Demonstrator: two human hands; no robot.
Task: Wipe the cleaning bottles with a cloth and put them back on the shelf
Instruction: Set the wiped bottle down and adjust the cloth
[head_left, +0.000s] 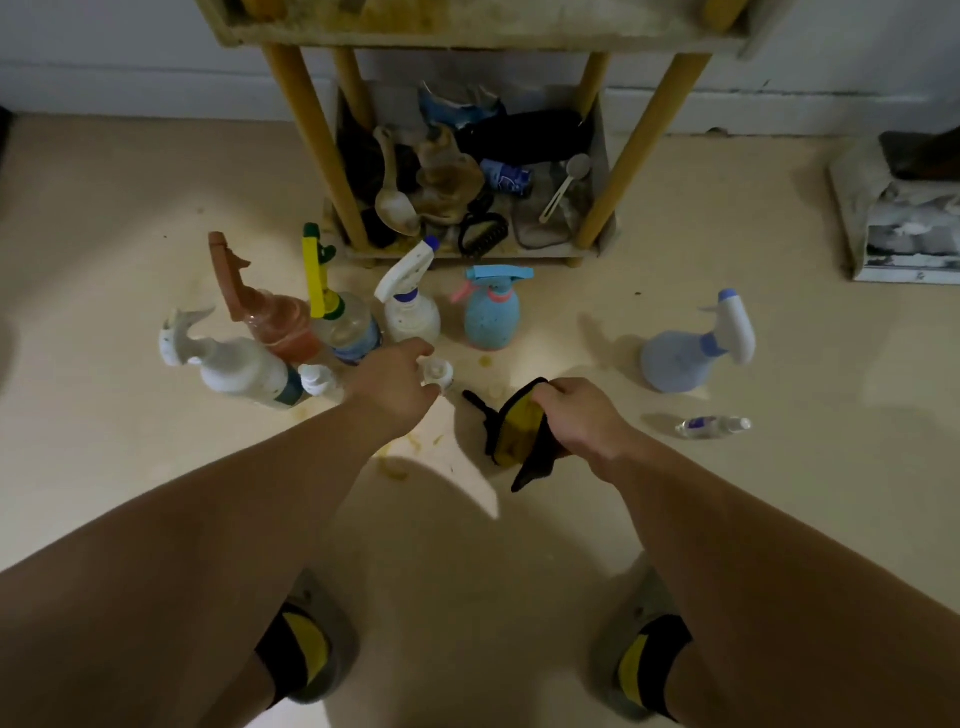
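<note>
1. Bottles (410, 312) stand in a loose group on the floor (519, 561), just in front of the shelf (644, 145).
2. From left to right: a white bottle (239, 366) tilted over, an orange bottle (275, 322), a clear bottle (348, 325) with a yellow trigger, a white one with a purple collar, and a blue bottle (491, 317) with a pink trigger.
3. A lilac bottle (680, 358) with a white trigger stands apart on the right.
4. Near it a small clear bottle (714, 426) lies on its side.
5. The left hand (395, 384) reaches into the group; its thumb and fingers pinch a small white cap (436, 371) just in front of the clear bottle.
6. What the cap sits on is hidden by the hand.
7. The right hand (576, 415) is clenched around a yellow and black cloth (517, 431), which hangs bunched from the fingers above the floor, between the cap and the small clear bottle.
8. The shelf's bottom tier holds clutter: a large spoon (395, 197), a black comb (483, 231), a white scoop (566, 184) and dark rags.
9. Yellowish stains (395, 462) mark the floor under the left wrist.
10. Two slippers (306, 644) with black and yellow straps show at the bottom edge.
</note>
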